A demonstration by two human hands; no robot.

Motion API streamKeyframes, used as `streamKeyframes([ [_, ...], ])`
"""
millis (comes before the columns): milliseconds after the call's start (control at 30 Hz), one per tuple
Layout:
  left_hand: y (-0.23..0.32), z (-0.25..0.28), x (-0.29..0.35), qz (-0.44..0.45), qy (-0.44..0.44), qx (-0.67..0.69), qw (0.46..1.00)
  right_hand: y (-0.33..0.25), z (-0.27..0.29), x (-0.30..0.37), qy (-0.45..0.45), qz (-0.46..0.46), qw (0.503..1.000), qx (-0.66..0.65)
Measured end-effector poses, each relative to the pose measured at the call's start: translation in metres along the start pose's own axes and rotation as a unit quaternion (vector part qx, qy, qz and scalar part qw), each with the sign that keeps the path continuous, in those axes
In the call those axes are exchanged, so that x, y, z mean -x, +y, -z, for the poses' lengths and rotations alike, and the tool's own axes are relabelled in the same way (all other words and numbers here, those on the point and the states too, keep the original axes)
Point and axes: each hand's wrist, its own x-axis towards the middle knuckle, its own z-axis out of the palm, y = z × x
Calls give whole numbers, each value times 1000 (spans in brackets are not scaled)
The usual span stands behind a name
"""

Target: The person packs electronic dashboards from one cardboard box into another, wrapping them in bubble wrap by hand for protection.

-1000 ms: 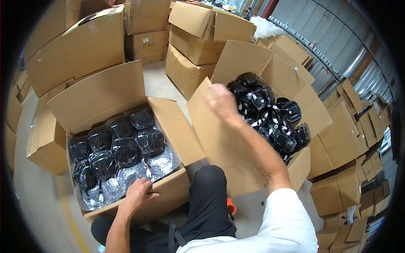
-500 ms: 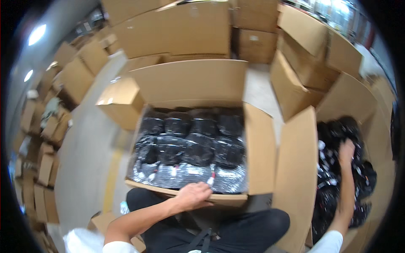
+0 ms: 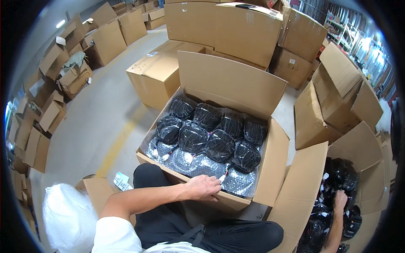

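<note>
In front of me is an open cardboard carton [image 3: 233,74], holding several rounded black bundles [image 3: 193,137] wrapped in clear plastic. They sit in rows on bubble wrap [image 3: 184,163], and short cables with white plugs [image 3: 222,178] stick out at the near side. My left hand [image 3: 203,187] is on the carton's near edge, its fingers curled over the rim. My right hand [image 3: 340,200] reaches into a second open carton [image 3: 301,189] at the right, among more black wrapped bundles [image 3: 324,211]. Its fingers are bent closed; what they grip is hidden.
Closed cartons [image 3: 249,31] are stacked beyond the middle carton, with another box [image 3: 154,76] at its far left. More boxes [image 3: 317,114] stand far right. A roll of bubble wrap [image 3: 67,217] is at my left. Many open cartons line the left side beyond a yellow floor line [image 3: 120,141].
My view has tilted up and turned, so the cartons appear slanted and lower. My left hand stays at the near rim. The right hand remains inside the right carton, fingers now more bent.
</note>
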Motion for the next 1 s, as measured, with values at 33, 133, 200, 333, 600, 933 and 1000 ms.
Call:
streamKeyframes([
  [33,0,-4,-6,-6,0,2,1000,10,8,18,41,-4,999,-3],
  [133,1,-4,-16,-22,-10,14,1000,4,65,39,-6,-56,988,-146],
  [200,2,-5,-5,4,64,26,998,-19,115,30,-12,-120,964,-236],
  [333,7,11,1,18,34,3,999,8,169,15,74,-181,902,-384],
  [600,16,7,-13,33,124,74,989,-9,419,68,-29,-127,706,-696],
  [933,79,152,-68,-66,440,90,891,-230,561,44,119,371,749,-536],
  [1000,45,154,-54,-61,490,178,851,-268,583,38,158,323,748,-558],
])
